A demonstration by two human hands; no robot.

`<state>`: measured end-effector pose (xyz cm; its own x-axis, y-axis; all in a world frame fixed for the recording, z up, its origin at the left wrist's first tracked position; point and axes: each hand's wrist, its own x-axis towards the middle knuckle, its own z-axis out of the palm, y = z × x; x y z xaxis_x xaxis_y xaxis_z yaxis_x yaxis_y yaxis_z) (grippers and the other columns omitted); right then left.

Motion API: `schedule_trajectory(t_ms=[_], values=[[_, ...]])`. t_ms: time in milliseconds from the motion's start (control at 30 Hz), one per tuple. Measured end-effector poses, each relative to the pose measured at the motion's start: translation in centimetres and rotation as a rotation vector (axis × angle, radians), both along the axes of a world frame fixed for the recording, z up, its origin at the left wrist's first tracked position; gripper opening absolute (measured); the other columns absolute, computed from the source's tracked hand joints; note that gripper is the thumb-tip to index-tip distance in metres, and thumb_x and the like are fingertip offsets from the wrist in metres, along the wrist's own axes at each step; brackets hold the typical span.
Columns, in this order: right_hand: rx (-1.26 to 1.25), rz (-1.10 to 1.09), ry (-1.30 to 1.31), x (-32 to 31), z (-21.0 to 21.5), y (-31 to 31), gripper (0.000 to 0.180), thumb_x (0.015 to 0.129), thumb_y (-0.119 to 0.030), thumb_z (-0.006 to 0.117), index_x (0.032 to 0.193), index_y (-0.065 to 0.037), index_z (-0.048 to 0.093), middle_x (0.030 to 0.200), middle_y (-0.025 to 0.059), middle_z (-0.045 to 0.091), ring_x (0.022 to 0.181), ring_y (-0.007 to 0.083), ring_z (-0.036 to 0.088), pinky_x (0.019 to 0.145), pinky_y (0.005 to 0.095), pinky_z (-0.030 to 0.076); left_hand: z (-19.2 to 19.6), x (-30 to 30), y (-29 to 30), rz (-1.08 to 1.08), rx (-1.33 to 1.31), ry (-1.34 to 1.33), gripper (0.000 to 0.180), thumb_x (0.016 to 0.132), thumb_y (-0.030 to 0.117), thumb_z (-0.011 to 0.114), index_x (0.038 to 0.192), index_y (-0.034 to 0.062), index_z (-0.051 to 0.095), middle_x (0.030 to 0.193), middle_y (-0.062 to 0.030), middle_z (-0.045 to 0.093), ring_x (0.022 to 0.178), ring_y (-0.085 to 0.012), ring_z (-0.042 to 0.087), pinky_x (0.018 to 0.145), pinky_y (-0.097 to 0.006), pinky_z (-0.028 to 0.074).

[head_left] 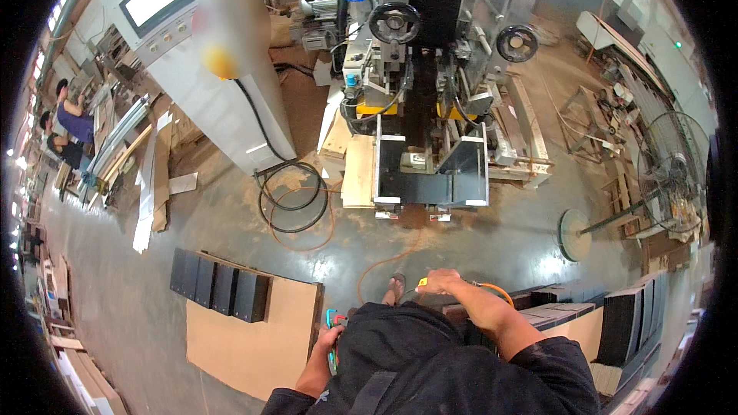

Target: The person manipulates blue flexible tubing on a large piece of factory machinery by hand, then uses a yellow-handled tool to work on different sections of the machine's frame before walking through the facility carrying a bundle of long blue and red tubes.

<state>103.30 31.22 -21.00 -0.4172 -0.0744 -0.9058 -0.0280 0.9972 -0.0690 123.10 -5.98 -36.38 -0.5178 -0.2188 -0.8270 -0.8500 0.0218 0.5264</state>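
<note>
Head view, from the left: a control cabinet (223, 119) carries a screen (156, 0), washed out white, so no writing can be read there. Below it, four black blocks (223, 292) stand in a row on a brown board (246, 346) on the floor. The left hand (328, 336) curls its fingers around a teal and red tool (331, 317), beside the person's hip. Ahead stands a machine (388, 81) with two black handwheels; no lettering on it is legible. The right hand (441, 281) closes over a yellow-ended tool (422, 283), held before the body; an orange hose (496, 290) shows behind the wrist, its joint hidden. Black panels (626, 319) stand farther right. The step looks like carrying both tools; moving on probably calls for keeping the hose free.
</note>
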Motion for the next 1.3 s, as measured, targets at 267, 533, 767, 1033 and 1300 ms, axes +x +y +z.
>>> schedule_trajectory(t_ms=[267,533,767,1033,1300], values=[[0.143,-0.136,0.081,4.1,-2.0,8.3,0.061,0.082,-0.068,0.055,0.087,-0.009,0.069,0.070,0.0022,0.067,0.076,0.0200,0.068,0.074,0.0405,0.050,-0.3,0.4,1.1,-0.159,0.019,-0.014,0.025,0.066,0.017,0.073,0.080,-0.0011,0.063,0.070,-0.0076,0.062,0.061,-0.0201,0.059,0.057,-0.035,0.047],[-0.007,-0.888,0.314,3.6,-0.6,17.0,0.056,0.083,-0.056,0.064,0.084,0.000,0.065,0.067,0.0131,0.066,0.055,0.0255,0.067,0.055,0.0364,0.055,-1.5,1.9,1.8,-0.201,0.147,-0.098,0.023,0.068,0.017,0.074,0.083,0.0025,0.063,0.074,-0.0049,0.063,0.060,-0.0160,0.056,0.053,-0.033,0.044],[0.019,-1.154,0.790,-10.8,0.8,28.2,0.071,0.083,-0.068,0.052,0.101,-0.001,0.068,0.086,0.0169,0.071,0.080,0.0328,0.071,0.076,0.0438,0.054,-0.2,2.6,3.3,-0.048,0.134,-0.039,0.023,0.071,0.011,0.072,0.091,0.0017,0.067,0.074,-0.0029,0.063,0.066,-0.0149,0.057,0.058,-0.030,0.044],[-0.004,-1.016,0.920,-24.9,-6.0,33.1,0.068,0.085,-0.062,0.056,0.098,0.003,0.067,0.076,0.0182,0.070,0.071,0.0322,0.070,0.072,0.0436,0.053,3.6,-1.6,13.8,0.163,-0.001,-0.059,0.014,0.075,0.014,0.070,0.075,0.0023,0.062,0.063,-0.0031,0.057,0.054,-0.0141,0.053,0.047,-0.032,0.039],[-0.063,-0.957,0.672,-25.4,-8.4,35.0,0.052,0.083,-0.047,0.065,0.106,-0.001,0.066,0.108,0.0229,0.066,0.104,0.0377,0.063,0.088,0.0457,0.050,5.9,-6.8,24.2,0.359,-0.045,0.122,0.022,0.076,0.016,0.072,0.082,-0.0008,0.059,0.063,-0.0052,0.056,0.053,-0.0148,0.054,0.047,-0.031,0.040]])
